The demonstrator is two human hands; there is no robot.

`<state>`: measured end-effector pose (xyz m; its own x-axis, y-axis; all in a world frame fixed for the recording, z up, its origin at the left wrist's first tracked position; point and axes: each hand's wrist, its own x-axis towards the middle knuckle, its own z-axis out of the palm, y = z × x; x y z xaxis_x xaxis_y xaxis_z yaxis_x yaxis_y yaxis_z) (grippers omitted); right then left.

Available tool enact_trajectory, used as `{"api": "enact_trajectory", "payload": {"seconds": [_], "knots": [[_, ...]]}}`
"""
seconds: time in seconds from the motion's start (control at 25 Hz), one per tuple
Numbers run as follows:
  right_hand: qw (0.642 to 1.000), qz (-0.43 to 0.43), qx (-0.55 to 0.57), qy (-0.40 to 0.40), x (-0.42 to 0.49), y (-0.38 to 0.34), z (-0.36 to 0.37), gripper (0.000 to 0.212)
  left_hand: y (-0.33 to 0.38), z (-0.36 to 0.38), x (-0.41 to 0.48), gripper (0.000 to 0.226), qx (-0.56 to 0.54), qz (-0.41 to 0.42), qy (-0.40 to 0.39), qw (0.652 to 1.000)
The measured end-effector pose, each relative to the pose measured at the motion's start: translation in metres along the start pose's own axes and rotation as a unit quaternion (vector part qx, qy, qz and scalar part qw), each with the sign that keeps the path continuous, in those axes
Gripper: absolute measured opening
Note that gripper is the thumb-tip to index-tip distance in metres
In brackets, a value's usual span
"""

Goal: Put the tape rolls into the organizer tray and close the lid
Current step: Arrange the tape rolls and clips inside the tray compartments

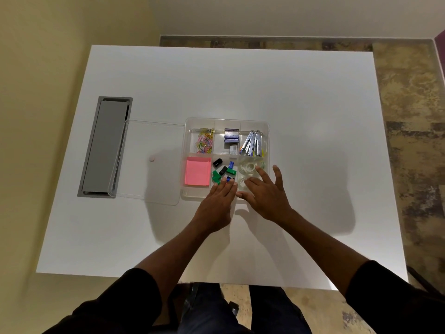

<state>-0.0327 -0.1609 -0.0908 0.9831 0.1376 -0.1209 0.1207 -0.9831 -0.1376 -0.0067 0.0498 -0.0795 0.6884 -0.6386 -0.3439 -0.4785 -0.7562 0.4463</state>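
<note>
The tray [266, 127] sits at centre frame on the white bench [240, 80], and clear tape rolls [248, 167] lie in its lower-right compartment. The right hand [266, 191] is spread flat with fingers wide over that compartment, holding nothing that can be seen. The left hand [218, 206], fingers straight and together, rests at the lower rim of the tray beside the clips [222, 171], also empty. No rolls are visible loose on the bench, so the loading step appears finished or nearly so. The clear lid [149, 141] lies flat just left of the tray, still off. The next move calls for withdrawing both hands, gripping the lid by its edges, and seating it squarely on the tray.
</note>
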Motion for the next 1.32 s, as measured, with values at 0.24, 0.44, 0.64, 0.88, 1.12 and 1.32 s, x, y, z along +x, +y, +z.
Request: {"api": "enact_trajectory", "payload": {"seconds": [0.24, 0.44, 0.64, 0.88, 1.12, 1.32], "knots": [[0.996, 0.024, -0.016, 0.079, 0.025, 0.022, -0.015, 0.019, 0.005, -0.009, 0.004, 0.053, -0.028, -0.02, 0.075, 0.997], [0.991, -0.061, -0.093, 0.08, 0.05, 0.036, -0.012, 0.017, 0.005, -0.012, 0.015, 0.064, 0.012, -0.002, 0.082, 0.997], [0.985, -0.102, -0.104, 0.094, 0.055, 0.034, -0.014, 0.023, 0.007, -0.011, 0.018, 0.063, 0.032, 0.014, 0.085, 0.996], [0.988, -0.078, -0.066, 0.112, 0.06, 0.028, 0.002, 0.016, 0.007, -0.013, 0.016, 0.062, 0.035, 0.017, 0.077, 0.996], [0.992, -0.054, -0.063, 0.093, 0.068, 0.022, 0.011, 0.011, 0.006, -0.014, 0.016, 0.064, 0.027, 0.011, 0.055, 0.998], [0.995, -0.034, -0.048, 0.081, 0.063, 0.023, 0.004, 0.018, 0.005, -0.015, 0.018, 0.063, 0.022, 0.011, 0.049, 0.998]]}}
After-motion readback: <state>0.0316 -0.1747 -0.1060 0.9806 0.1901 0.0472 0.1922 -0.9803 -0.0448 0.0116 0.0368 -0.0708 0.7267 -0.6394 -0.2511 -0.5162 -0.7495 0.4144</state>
